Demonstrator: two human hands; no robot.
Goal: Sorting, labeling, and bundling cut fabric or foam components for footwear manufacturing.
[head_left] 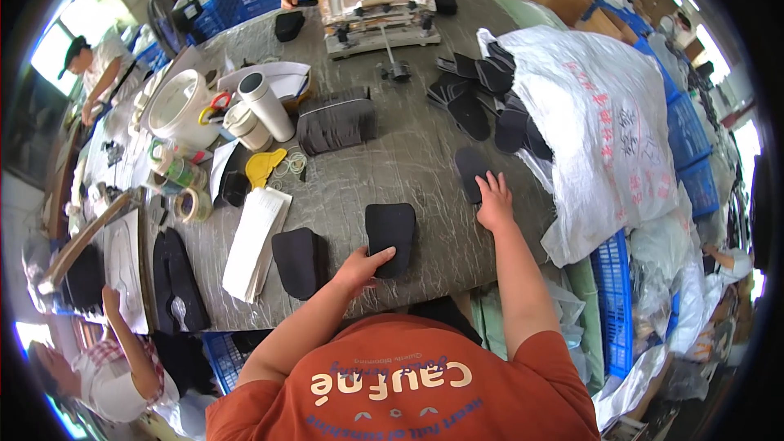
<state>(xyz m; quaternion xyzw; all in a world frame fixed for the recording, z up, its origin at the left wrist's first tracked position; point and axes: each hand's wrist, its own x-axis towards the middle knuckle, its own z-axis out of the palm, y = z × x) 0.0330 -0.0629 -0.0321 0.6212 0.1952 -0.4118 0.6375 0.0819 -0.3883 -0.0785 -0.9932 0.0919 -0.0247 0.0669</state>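
My left hand [363,268] is closed on the near edge of a stack of black insole-shaped pads [390,229], its thumb lying on top. Left of it, a second stack of black pads [299,260] rests on the table. My right hand [494,201] is open, fingers stretched out at the edge of a single dark insole [469,165]. Farther off, loose black insoles [464,108] lie spilled at the mouth of a large white woven sack [600,122].
A printing frame on a stand [376,0] occupies the far side, with another person's hand [290,0] beside it. Left stand a white bucket [181,106], a tumbler [265,104], tape rolls [194,204] and folded papers [255,241]. Blue crates [614,302] line the right.
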